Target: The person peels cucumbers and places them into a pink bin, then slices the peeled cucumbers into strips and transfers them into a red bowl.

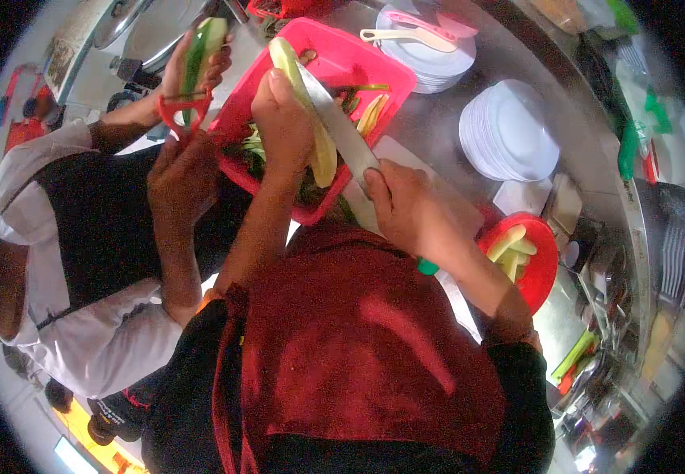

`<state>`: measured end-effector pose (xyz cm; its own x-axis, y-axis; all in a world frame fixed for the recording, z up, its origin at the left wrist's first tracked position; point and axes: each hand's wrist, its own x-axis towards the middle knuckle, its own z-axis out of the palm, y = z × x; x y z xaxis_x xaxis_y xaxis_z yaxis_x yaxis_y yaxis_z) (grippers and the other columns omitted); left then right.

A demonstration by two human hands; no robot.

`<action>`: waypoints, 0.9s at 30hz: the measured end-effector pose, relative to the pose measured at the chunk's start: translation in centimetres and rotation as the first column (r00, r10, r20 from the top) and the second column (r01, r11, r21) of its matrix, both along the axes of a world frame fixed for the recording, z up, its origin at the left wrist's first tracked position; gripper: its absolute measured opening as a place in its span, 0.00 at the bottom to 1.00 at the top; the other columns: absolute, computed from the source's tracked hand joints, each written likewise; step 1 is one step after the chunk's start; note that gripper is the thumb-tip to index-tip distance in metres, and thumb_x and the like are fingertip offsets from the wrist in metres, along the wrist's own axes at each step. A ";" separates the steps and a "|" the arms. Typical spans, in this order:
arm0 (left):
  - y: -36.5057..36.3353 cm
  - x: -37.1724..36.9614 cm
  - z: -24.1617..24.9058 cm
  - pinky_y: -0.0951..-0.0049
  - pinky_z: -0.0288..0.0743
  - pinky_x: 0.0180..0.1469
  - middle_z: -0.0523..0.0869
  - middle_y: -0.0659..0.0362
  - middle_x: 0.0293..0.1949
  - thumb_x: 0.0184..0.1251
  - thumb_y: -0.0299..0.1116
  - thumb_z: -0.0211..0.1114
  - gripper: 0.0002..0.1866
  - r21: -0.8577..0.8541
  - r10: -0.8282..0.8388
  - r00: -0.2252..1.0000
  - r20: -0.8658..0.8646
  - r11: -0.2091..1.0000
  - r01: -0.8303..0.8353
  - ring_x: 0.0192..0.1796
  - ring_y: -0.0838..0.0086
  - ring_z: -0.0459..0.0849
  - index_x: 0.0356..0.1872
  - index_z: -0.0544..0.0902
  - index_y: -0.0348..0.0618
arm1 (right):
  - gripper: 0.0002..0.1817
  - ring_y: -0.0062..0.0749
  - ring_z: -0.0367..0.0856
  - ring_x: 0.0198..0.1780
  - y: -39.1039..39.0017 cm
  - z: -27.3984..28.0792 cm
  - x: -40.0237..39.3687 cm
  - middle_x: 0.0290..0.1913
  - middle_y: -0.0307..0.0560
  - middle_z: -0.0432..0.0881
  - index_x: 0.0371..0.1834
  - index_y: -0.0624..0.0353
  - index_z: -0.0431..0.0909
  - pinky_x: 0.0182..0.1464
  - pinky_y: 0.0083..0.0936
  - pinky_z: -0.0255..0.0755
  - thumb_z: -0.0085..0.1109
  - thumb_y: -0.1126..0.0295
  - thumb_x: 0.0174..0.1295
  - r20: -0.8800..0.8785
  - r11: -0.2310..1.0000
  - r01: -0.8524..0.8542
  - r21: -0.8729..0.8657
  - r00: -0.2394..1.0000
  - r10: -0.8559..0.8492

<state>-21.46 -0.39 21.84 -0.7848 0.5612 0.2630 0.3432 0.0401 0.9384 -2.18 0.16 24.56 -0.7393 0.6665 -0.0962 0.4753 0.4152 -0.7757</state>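
Over the pink basin [396, 65], my left hand [283, 126] is closed around a peeled cucumber [324, 158], pale green-yellow and held lengthwise. My right hand [409, 201] grips a large kitchen knife [341, 130], its green handle end showing below the hand. The wide blade lies along the right side of the cucumber, overlapping it in this view. Beneath my hands, the basin holds peels and scraps [370, 114]. Close to my right forearm is a red bowl [546, 272] with several peeled cucumber pieces [514, 251] in it.
At the left a co-worker holds a partly peeled cucumber [197, 59] and a red peeler [186, 107], close to my left arm. Stacked white plates [508, 130] stand on the steel counter; another stack [429, 63] carries two knives [409, 36]. A white cutting board [425, 170] lies beside the basin.
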 end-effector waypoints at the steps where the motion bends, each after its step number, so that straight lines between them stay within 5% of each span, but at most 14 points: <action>1: 0.0 0.0 0.1 0.66 0.67 0.34 0.73 0.56 0.25 0.76 0.43 0.41 0.21 -0.005 -0.017 0.999 0.033 1.000 0.017 0.28 0.72 0.71 0.31 0.72 0.36 | 0.15 0.70 0.77 0.37 0.2 -0.3 -0.1 0.32 0.70 0.78 0.34 0.67 0.73 0.42 0.58 0.68 0.46 0.63 0.69 -0.009 0.998 0.006 0.060 1.000 -0.005; 3: -0.1 0.5 -0.3 0.66 0.67 0.35 0.74 0.56 0.26 0.76 0.45 0.41 0.22 -0.007 -0.039 0.997 0.067 0.999 0.040 0.29 0.72 0.72 0.33 0.74 0.36 | 0.15 0.70 0.77 0.37 0.5 0.1 -0.1 0.31 0.70 0.78 0.34 0.67 0.73 0.42 0.57 0.68 0.46 0.64 0.69 -0.017 0.992 0.018 0.124 1.000 -0.016; 5: -1.0 1.4 -0.8 0.65 0.69 0.36 0.76 0.56 0.28 0.77 0.47 0.39 0.24 0.044 -0.139 0.841 0.523 0.990 0.136 0.30 0.70 0.74 0.37 0.76 0.35 | 0.15 0.69 0.77 0.37 1.2 1.5 -0.5 0.31 0.71 0.78 0.33 0.67 0.73 0.42 0.56 0.68 0.46 0.64 0.69 -0.025 0.998 0.038 -0.048 0.999 -0.039; 7: -1.2 2.4 0.3 0.65 0.69 0.38 0.77 0.56 0.29 0.77 0.48 0.38 0.26 0.043 -0.105 0.788 0.607 0.994 0.100 0.31 0.69 0.76 0.41 0.76 0.34 | 0.15 0.69 0.77 0.37 1.0 1.0 -0.7 0.30 0.71 0.77 0.33 0.67 0.73 0.41 0.56 0.68 0.46 0.64 0.69 -0.053 0.998 0.046 -0.032 0.997 -0.048; 9: -1.3 1.9 0.0 0.54 0.72 0.41 0.79 0.39 0.34 0.77 0.42 0.40 0.23 -0.162 -0.097 0.991 0.092 0.980 0.111 0.37 0.46 0.79 0.43 0.73 0.27 | 0.15 0.69 0.76 0.37 0.7 0.8 -1.0 0.30 0.71 0.77 0.33 0.67 0.74 0.41 0.56 0.68 0.47 0.64 0.69 -0.073 0.999 0.041 -0.019 0.996 -0.043; 15: -0.8 1.9 0.3 0.50 0.69 0.40 0.78 0.37 0.32 0.71 0.29 0.43 0.13 -0.300 -0.073 0.983 -0.168 0.954 0.020 0.38 0.40 0.79 0.42 0.72 0.28 | 0.15 0.69 0.78 0.37 0.3 0.7 -1.0 0.30 0.73 0.77 0.33 0.69 0.73 0.39 0.56 0.70 0.47 0.65 0.68 -0.046 0.997 0.079 0.021 0.996 -0.078; 19: -0.7 2.5 1.3 0.50 0.69 0.39 0.78 0.39 0.30 0.72 0.29 0.42 0.13 -0.223 -0.077 0.997 -0.020 0.972 0.071 0.36 0.42 0.79 0.39 0.72 0.29 | 0.16 0.69 0.78 0.35 0.0 0.3 -0.9 0.28 0.74 0.77 0.32 0.70 0.73 0.38 0.56 0.70 0.46 0.66 0.69 -0.029 0.998 0.062 0.011 0.998 -0.062; 21: -0.8 2.1 0.7 0.51 0.70 0.38 0.78 0.40 0.29 0.74 0.30 0.41 0.14 -0.287 -0.093 0.895 -0.436 0.957 -0.041 0.35 0.45 0.80 0.37 0.72 0.30 | 0.16 0.69 0.78 0.35 -0.3 0.3 -1.0 0.27 0.74 0.76 0.32 0.70 0.73 0.37 0.56 0.71 0.46 0.66 0.69 -0.028 0.998 0.068 0.000 0.997 -0.068; 22: -0.6 2.1 0.7 0.51 0.70 0.38 0.78 0.40 0.29 0.74 0.30 0.41 0.14 -0.282 -0.090 0.894 -0.439 0.958 -0.042 0.35 0.45 0.80 0.37 0.72 0.30 | 0.16 0.69 0.78 0.35 -0.4 0.3 -1.1 0.27 0.73 0.77 0.32 0.70 0.73 0.37 0.56 0.71 0.45 0.66 0.69 -0.052 0.997 0.076 0.026 0.996 -0.074; 24: -0.6 2.8 1.7 0.54 0.71 0.36 0.78 0.41 0.28 0.73 0.30 0.42 0.13 -0.215 -0.018 0.995 -0.101 0.977 -0.005 0.33 0.48 0.81 0.36 0.72 0.31 | 0.16 0.69 0.78 0.35 -0.7 0.2 -1.3 0.26 0.73 0.77 0.32 0.70 0.73 0.37 0.57 0.71 0.45 0.66 0.69 -0.071 0.995 0.087 0.038 0.994 -0.085; 27: -0.4 1.9 0.1 0.56 0.72 0.36 0.79 0.41 0.28 0.74 0.32 0.41 0.14 -0.234 0.024 0.942 -0.336 0.966 -0.108 0.33 0.50 0.81 0.35 0.72 0.32 | 0.13 0.70 0.76 0.36 -0.5 0.1 -1.7 0.29 0.71 0.77 0.38 0.66 0.73 0.38 0.56 0.67 0.46 0.66 0.69 -0.002 0.998 0.057 0.005 0.998 -0.057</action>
<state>-19.58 -0.78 21.94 -0.7159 0.5909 0.3719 0.6179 0.2882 0.7315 -3.92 -0.34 24.65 -0.7000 0.7083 -0.0910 0.4968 0.3914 -0.7746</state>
